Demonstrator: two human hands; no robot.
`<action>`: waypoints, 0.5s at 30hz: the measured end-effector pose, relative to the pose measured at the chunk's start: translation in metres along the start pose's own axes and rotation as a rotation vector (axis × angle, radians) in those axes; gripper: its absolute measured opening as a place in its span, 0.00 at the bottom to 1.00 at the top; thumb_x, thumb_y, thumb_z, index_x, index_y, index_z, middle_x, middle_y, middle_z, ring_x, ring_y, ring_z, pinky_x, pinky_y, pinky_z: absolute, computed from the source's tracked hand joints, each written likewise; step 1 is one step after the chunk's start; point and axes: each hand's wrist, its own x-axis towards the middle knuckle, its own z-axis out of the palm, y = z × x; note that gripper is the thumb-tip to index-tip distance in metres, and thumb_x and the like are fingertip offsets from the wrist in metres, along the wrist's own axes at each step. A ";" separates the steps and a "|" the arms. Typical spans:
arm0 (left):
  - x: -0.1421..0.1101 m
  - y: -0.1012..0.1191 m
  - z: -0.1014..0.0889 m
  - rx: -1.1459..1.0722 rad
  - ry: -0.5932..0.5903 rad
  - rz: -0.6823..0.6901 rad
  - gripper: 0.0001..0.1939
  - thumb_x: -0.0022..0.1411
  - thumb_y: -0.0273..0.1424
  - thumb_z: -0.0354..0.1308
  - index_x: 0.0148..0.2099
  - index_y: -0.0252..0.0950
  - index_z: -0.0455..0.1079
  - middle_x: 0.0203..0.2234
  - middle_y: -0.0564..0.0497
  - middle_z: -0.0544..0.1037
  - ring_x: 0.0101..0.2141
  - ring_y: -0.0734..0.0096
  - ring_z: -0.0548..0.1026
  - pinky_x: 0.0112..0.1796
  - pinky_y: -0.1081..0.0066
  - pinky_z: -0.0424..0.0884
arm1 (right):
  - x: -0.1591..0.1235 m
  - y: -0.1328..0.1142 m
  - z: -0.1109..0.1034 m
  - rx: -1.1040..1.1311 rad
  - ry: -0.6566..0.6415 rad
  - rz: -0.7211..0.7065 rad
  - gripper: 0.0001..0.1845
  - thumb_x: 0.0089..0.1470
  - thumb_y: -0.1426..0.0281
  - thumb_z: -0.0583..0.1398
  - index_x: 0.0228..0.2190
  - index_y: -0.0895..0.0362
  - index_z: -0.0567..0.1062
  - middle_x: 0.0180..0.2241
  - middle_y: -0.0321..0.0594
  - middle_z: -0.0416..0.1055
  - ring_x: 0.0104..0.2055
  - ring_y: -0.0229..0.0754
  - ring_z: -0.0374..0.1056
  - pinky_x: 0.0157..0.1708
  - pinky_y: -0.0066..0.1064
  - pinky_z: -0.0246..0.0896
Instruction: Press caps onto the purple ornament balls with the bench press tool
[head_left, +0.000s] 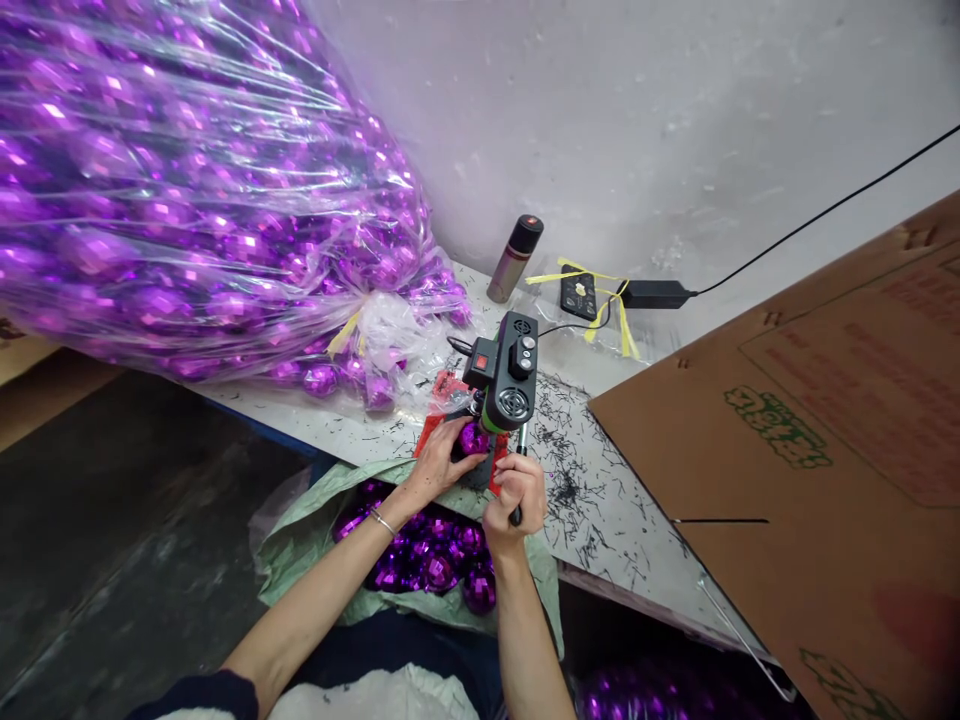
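Observation:
My left hand (444, 458) is closed around a shiny purple ball (473, 438), holding it under the head of a small black bench drill press (513, 370). The drill's tip is hidden from this angle. Fingers of my right hand (517, 497) wrap round the machine's lever handle (516, 514), just right of the ball. The press stands on a red base (429, 430). Below my wrists, a pale green sack (300, 545) lies open with several faceted purple balls (439, 572) in it.
A huge clear bag (225, 200) of purple balls fills the left. Black shavings (574, 480) litter the white table (345, 430). Behind the press are a spray can (514, 258), a phone (578, 292), yellow ties (628, 338) and a power adapter (656, 294). A cardboard box (787, 450) stands right.

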 end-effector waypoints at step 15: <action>0.002 0.003 -0.004 0.005 -0.011 0.006 0.30 0.65 0.43 0.64 0.63 0.37 0.64 0.55 0.39 0.77 0.56 0.52 0.76 0.56 0.52 0.74 | 0.008 -0.005 -0.002 0.028 -0.014 -0.001 0.14 0.64 0.78 0.50 0.28 0.55 0.68 0.29 0.35 0.68 0.30 0.37 0.68 0.31 0.31 0.64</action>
